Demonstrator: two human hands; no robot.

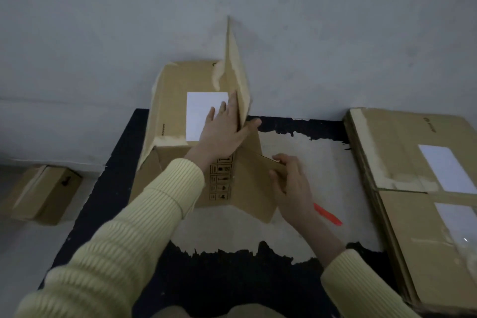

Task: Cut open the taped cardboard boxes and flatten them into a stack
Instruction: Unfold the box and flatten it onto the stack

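Okay, centre of the mat (322, 162), far side against the grey wall (103, 33): an opened brown box (173, 111), one flap (236, 70) standing upright, the others splayed. Left hand (224, 129) lies flat on the box top, fingers straight and slightly spread over the edge of a blank white label (202, 113). The thumb is stretched out to the right, with the base of the upright flap between thumb and forefinger. Right hand (291, 186) is nearer and to the right, fingers curled over the edge of a lower flap, gripping it. Small print up the box's left edge reads "Made in Chin…" (164, 129), the end unclear. A column of handling symbols (220, 181) sits on the near face, too small to read. An orange-red cutter (327, 214) lies on the mat just right of the right wrist, partly hidden by it. On the right, a stack of flattened boxes (402, 152) carries two blank white labels and a small dark logo that is unreadable. Far left on the floor, a small closed box (44, 193), apart from the mat. Both arms wear ribbed pale yellow sleeves (144, 227).
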